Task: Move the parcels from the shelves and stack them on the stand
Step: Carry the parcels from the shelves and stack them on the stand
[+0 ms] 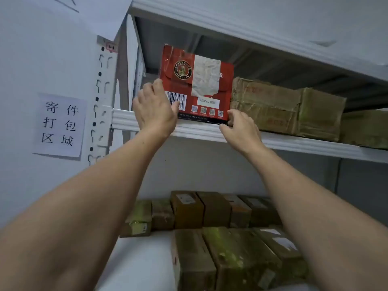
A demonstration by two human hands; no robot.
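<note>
Red Paulaner carton (197, 80) stands upright at the front left end of the upper shelf (294, 143), its base right on the shelf lip. It's not lifted yet.

Both arms are up, one hand per lower corner. The left hand (154, 110) wraps the carton's left edge, w/ fingers up the side and thumb across the barcode (176, 100) on the front face. The right hand (239, 129) has its fingers curled onto the lower right corner, thumb down by the shelf lip. So both hands are closed on the carton, low and wide apart. That makes sense: the carton is tall and thin and sits above head height, so a corner hold keeps it from tipping fwd as it slides off.

The carton's right side touches the first of the brown parcels (266, 106), so it has to come straight out, not sideways.

Counts:
- Red cartons: 1.
- Brown parcels on the same shelf: 3 in a row to the right, the last cut off by the frame edge.
- Brown cartons (186, 208) on the lower shelf (142, 259): approx. 9, in a back row and a front row. Blur and the arms make the exact no. unsure.
- Paper sign (59, 124) on the wall left of the slotted upright (102, 97): 1.

The stand is out of view. Judging by what's left on the shelves, the task is far from done.
</note>
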